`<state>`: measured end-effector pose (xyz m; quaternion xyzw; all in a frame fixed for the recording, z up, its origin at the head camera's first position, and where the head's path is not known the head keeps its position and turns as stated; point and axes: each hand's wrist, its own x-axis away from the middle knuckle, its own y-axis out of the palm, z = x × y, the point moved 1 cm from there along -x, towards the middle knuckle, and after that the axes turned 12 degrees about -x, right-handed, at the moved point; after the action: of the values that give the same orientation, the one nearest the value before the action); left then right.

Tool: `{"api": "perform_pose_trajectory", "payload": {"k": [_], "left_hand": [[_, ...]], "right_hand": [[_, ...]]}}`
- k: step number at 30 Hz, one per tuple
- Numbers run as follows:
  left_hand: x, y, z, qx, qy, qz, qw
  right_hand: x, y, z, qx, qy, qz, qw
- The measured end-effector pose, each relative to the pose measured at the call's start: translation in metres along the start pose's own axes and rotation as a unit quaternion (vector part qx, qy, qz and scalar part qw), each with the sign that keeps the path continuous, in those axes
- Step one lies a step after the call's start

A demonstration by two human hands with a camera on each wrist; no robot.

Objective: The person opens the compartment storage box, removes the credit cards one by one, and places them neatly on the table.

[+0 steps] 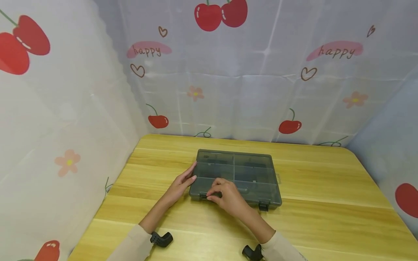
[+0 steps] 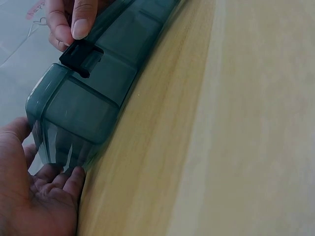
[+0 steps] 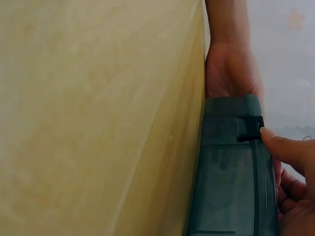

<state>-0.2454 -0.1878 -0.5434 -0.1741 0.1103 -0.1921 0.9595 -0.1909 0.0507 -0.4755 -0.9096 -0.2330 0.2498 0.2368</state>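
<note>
A dark translucent plastic compartment box point(image 1: 253, 165) lies flat on the table with its lid down. My left hand point(image 1: 179, 186) rests against the box's left end, fingers along the side wall and thumb at the lid's edge. At the front left, my right hand point(image 1: 229, 195) pinches a black latch point(image 2: 78, 58) between thumb and fingers. The thumb tip sits on the latch's upper edge in the left wrist view. A second black latch point(image 1: 263, 206) sticks out from the front edge on the right. Divider lines show faintly through the lid.
The box sits near the middle of a wood-grain table point(image 1: 320, 203). Behind it hangs a white curtain point(image 1: 235, 101) printed with cherries, and similar sheets enclose both sides. A black band piece point(image 1: 162, 239) is on the left wrist, another point(image 1: 252, 252) on the right.
</note>
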Motion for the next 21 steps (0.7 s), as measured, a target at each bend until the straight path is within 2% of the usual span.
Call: {"api": "perform_pose_trajectory", "payload": {"k": [21], "left_hand": [[0.0004, 0.0004, 0.0002, -0.002, -0.001, -0.002, 1.0]], "right_hand": [[-0.0022, -0.0014, -0.0002, -0.045, 0.009, -0.005, 0.999]]}}
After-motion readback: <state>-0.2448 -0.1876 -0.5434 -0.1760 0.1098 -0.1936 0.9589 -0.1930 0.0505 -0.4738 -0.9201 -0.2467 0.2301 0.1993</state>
